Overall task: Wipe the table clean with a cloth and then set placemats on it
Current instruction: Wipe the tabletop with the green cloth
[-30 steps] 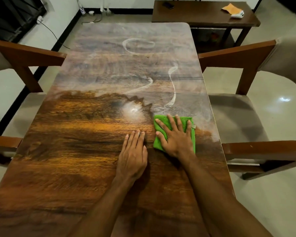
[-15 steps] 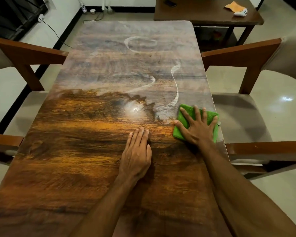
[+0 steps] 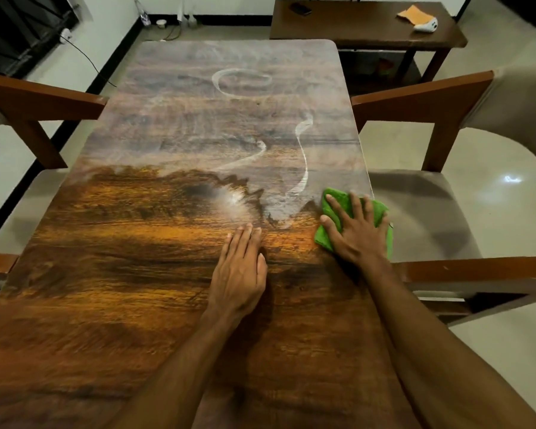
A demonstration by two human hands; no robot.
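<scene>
A long wooden table (image 3: 136,274) runs away from me. Its near half is dark and glossy, its far half is dull grey with white streaks (image 3: 304,168). A folded green cloth (image 3: 338,201) lies at the table's right edge, part of it past the rim. My right hand (image 3: 358,230) presses flat on the cloth with fingers spread. My left hand (image 3: 240,270) rests palm down on the bare wood just left of it, fingers together, holding nothing. No placemats are in view.
Wooden chairs stand on both sides: chair arms at the right (image 3: 421,97) and left (image 3: 41,97), with more near me. A dark side table (image 3: 353,29) at the back holds an orange cloth (image 3: 410,12), a white object (image 3: 426,25) and a phone (image 3: 300,9).
My right hand has slid the green cloth rightward from the table's middle to its right edge, and the dull film there has shrunk. My left hand has stayed in place.
</scene>
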